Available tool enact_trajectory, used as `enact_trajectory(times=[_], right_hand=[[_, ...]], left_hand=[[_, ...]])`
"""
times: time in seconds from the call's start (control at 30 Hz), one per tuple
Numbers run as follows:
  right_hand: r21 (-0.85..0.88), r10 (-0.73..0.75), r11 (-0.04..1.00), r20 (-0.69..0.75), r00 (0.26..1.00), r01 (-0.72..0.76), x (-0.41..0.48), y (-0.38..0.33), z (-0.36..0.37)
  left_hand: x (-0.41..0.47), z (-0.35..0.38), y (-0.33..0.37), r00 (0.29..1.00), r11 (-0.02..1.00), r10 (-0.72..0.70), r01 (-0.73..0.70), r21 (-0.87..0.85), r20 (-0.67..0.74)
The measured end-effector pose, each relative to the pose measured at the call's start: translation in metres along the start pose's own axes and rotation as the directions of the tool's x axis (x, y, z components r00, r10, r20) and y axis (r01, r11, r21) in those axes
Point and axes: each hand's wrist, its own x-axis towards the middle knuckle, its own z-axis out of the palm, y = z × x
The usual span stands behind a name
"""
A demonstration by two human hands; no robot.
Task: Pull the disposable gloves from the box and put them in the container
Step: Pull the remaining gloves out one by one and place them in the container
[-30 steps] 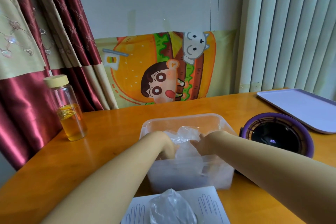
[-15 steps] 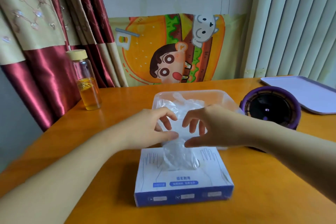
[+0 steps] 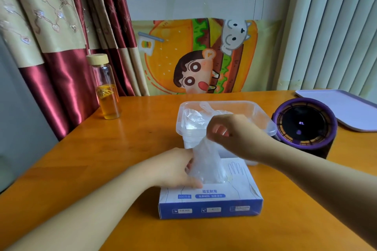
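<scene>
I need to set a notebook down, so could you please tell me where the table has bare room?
Bare wood lies between the bottle and the container, and along the near edge before the glove box. The right side is crowded: container, purple device and tray sit close.

Orange wooden table (image 3: 102,159). Clear container (image 3: 263,116) at centre; glove box (image 3: 210,208) 6 o'clock; bottle (image 3: 107,96) 10 o'clock; purple round device (image 3: 304,126) 3 o'clock; lilac tray (image 3: 346,106) 2 o'clock.

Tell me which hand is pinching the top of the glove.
The right hand, raised in front of the clear container, pinches the top of the glove. The left hand lies low on the box, against the glove's base.
</scene>
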Motion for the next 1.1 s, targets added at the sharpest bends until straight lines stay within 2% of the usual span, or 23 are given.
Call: enact_trajectory(times=[0.17,0.33,0.4,0.5,0.57,0.7,0.83,0.93,0.97,1.0,1.07,1.1], right_hand=[[0.166,0.083,0.985,-0.190,0.978,-0.052,0.009,-0.004,-0.007],[0.407,0.161,0.913,-0.353,0.922,-0.003,0.019,-0.015,-0.031],[0.505,0.205,0.863,-0.308,0.929,-0.023,0.022,-0.016,-0.044],[0.619,0.270,0.772,-0.113,0.956,-0.145,0.022,-0.012,-0.053],[0.697,0.301,0.693,-0.050,0.952,-0.182,0.024,-0.007,-0.055],[0.830,0.317,0.518,0.038,0.948,-0.207,0.028,-0.005,-0.058],[0.869,0.297,0.441,0.094,0.950,-0.224,0.035,-0.010,-0.058],[0.852,0.342,0.482,0.031,0.939,-0.203,0.038,-0.012,-0.057],[0.816,0.356,0.552,-0.045,0.933,-0.172,0.038,-0.011,-0.056],[0.735,0.344,0.666,-0.147,0.927,-0.131,0.034,-0.011,-0.057],[0.447,0.172,0.895,-0.329,0.928,-0.008,0.020,-0.012,-0.056],[0.290,0.050,0.955,-0.346,0.937,0.057,0.011,-0.014,-0.054]], left_hand=[[0.003,0.004,-0.006,1.000,1.000,0.010,-0.010,0.014,-0.009],[0.003,-0.002,-0.009,0.999,0.990,0.022,-0.015,-0.142,0.047],[0.000,-0.015,-0.004,0.998,0.963,0.059,-0.049,-0.263,0.028],[-0.009,-0.040,0.000,0.994,0.917,0.104,-0.114,-0.381,-0.046],[-0.014,-0.057,0.004,0.990,0.883,0.095,-0.132,-0.450,-0.105],[-0.013,-0.078,0.026,0.962,0.895,0.080,-0.184,-0.405,-0.261],[0.009,-0.078,0.046,0.931,0.799,0.085,-0.277,-0.533,-0.356],[0.025,-0.076,0.051,0.904,0.737,0.013,-0.298,-0.606,-0.428],[0.028,-0.076,0.052,0.899,0.711,-0.023,-0.292,-0.640,-0.436],[0.031,-0.076,0.052,0.892,0.687,-0.066,-0.285,-0.669,-0.448],[0.034,-0.081,0.051,0.851,0.670,-0.165,-0.274,-0.690,-0.499],[0.036,-0.084,0.049,0.820,0.680,-0.210,-0.269,-0.682,-0.533]])
